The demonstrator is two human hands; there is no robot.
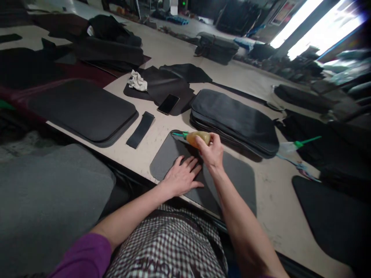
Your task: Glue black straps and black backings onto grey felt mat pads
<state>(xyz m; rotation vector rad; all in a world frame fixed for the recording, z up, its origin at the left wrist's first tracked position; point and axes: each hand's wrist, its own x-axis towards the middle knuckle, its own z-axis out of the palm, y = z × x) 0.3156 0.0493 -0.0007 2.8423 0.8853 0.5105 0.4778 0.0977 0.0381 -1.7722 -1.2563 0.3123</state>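
In the head view my right hand (213, 151) is wrapped round a glue bottle (193, 139) with yellowish contents and a green nozzle. The bottle lies tilted, its tip at the far left corner of a grey panel (237, 173) with rounded corners. My left hand (182, 175) rests flat on that same panel, fingers spread, holding nothing. Part of the panel is hidden under my hands and right forearm. Just behind the bottle stands a stack of black rounded panels (232, 119).
Left of the panel lie a dark strip (140, 130) and a larger stack of dark panels (87, 110). Farther back are a phone (168, 104) and a crumpled white cloth (137, 81). A second bottle with a green nozzle (298, 144) and a dark panel (333, 216) are on the right.
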